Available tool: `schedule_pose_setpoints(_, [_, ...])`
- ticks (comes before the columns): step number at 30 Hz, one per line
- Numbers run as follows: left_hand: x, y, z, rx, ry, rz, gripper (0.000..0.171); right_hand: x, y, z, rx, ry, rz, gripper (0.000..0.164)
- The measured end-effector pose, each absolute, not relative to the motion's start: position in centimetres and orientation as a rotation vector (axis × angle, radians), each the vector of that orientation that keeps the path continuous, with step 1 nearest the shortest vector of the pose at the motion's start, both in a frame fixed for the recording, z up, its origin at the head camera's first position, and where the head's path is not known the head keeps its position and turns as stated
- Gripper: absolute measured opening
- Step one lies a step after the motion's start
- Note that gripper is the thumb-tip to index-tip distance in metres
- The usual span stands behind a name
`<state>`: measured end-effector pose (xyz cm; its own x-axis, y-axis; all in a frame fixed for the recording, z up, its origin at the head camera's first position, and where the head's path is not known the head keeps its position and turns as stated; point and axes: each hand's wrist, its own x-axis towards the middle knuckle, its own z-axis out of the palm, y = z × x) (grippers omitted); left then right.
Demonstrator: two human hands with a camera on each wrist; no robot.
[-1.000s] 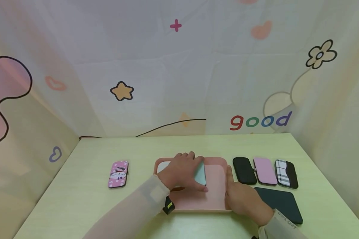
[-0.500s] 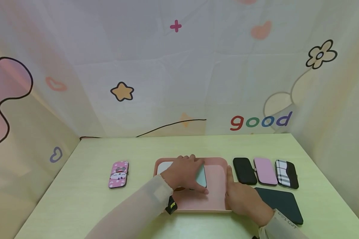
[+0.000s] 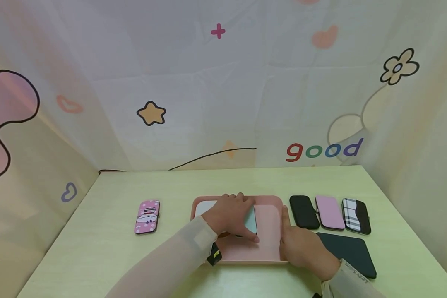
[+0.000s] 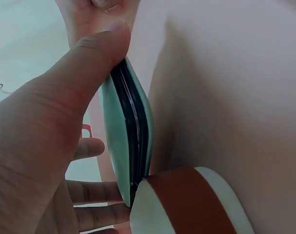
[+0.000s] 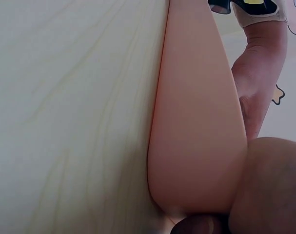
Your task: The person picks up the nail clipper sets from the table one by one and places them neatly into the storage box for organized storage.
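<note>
My left hand (image 3: 231, 215) grips a mint-coloured slim case (image 3: 251, 222) inside the pink tray (image 3: 270, 231). In the left wrist view the thumb lies on one end of the case, with fingers at the other end; a dark seam (image 4: 133, 122) runs along its edge. Beside it lies a white case with a brown band (image 4: 191, 200), partly covered by the left hand in the head view. At the tray's right wall, my right hand (image 3: 303, 248) holds the rim, one finger stretched forward along it. Some of its fingers are hidden.
Right of the tray lie a black case (image 3: 304, 212), a pink case (image 3: 330, 212) and a plaid-and-black case (image 3: 356, 216). A dark flat rectangular pad (image 3: 348, 253) sits nearer. Far left is a patterned pink case (image 3: 147, 217). A printed curtain (image 3: 193, 95) hangs behind the table.
My left hand has shifted slightly right and toward me with the mint case, then stays nearly still. My right hand keeps its place on the tray.
</note>
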<state>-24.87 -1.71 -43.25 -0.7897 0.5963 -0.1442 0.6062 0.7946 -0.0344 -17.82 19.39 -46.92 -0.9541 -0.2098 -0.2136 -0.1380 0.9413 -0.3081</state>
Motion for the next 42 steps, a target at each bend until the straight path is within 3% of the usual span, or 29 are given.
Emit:
schedule_pose_setpoints(15, [-24.9, -1.5, -43.5, 0.94, 2.835, -0.179, 0.101, -17.7, 19.3, -46.8, -0.276, 2.864, -0.425, 0.081])
schedule_pose_setpoints(24, [-24.5, -1.3, -43.0, 0.943, 2.831, -0.126, 0.083, -17.7, 19.3, -46.6, -0.254, 2.849, -0.434, 0.081])
schedule_pose_setpoints(42, [-24.6, -0.9, -43.7, 0.915, 2.837, -0.163, 0.085, -17.8, 19.4, -46.9, -0.25, 2.851, -0.439, 0.082])
